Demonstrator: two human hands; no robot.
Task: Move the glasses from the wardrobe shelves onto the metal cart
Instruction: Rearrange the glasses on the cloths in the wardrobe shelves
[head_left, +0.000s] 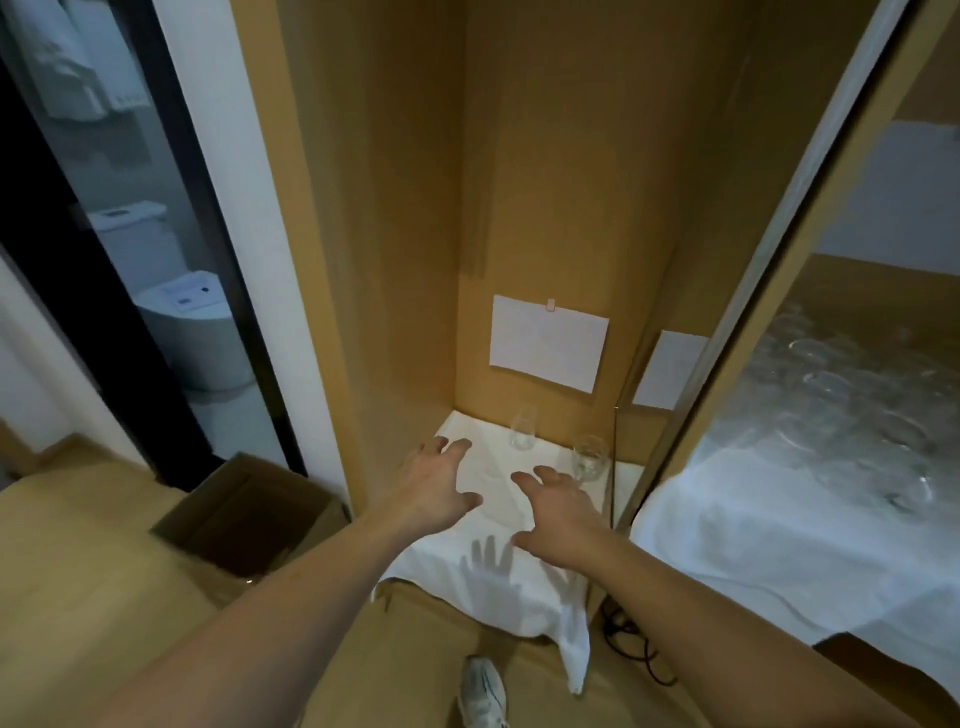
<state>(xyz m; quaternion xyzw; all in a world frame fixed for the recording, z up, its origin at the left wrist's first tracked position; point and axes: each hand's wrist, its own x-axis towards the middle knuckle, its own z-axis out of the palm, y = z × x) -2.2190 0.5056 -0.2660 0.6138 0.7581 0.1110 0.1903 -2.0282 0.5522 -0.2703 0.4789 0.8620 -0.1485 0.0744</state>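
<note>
Two clear glasses stand on a white cloth (519, 587) that covers the low wardrobe shelf. One glass (522, 428) is near the back wall, the other glass (588, 458) is at the right. My left hand (434, 486) reaches over the cloth with fingers spread, a little left of the back glass. My right hand (553, 512) is spread too, its fingertips just short of the right glass. Neither hand holds anything. On the right, many glasses (852, 410) stand on a white-covered surface, blurred. The metal cart cannot be made out.
A sheet of paper (548, 342) is clipped to the wardrobe's back wall. An open cardboard box (249, 514) sits on the floor at the left. A black cable (636, 642) lies on the floor by the shelf. A bathroom doorway is far left. My shoe (483, 691) shows below.
</note>
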